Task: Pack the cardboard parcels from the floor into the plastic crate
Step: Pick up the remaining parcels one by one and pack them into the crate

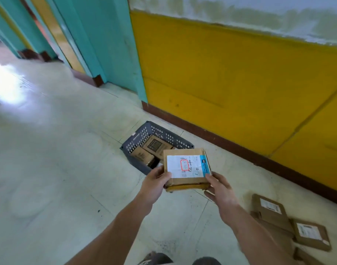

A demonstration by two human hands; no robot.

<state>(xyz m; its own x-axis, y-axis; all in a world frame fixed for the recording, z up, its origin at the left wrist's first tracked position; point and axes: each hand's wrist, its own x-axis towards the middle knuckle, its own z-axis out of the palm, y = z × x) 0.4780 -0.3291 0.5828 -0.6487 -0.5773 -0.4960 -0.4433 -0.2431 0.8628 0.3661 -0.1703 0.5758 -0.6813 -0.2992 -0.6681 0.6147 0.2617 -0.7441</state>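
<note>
While both hands, left hand (157,180) and right hand (218,186), grip the labelled cardboard parcel (186,168), lower it flat onto the boxes inside the grey plastic crate (142,136).

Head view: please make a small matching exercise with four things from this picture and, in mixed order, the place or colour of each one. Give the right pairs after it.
Things:
1. held parcel
2. plastic crate
3. loose parcels
4. wall panel

Places or colours:
A. yellow
B. lying on the floor, lower right
C. between the left hand and right hand
D. dark grey, parcels inside

Pairs: 1-C, 2-D, 3-B, 4-A
</note>
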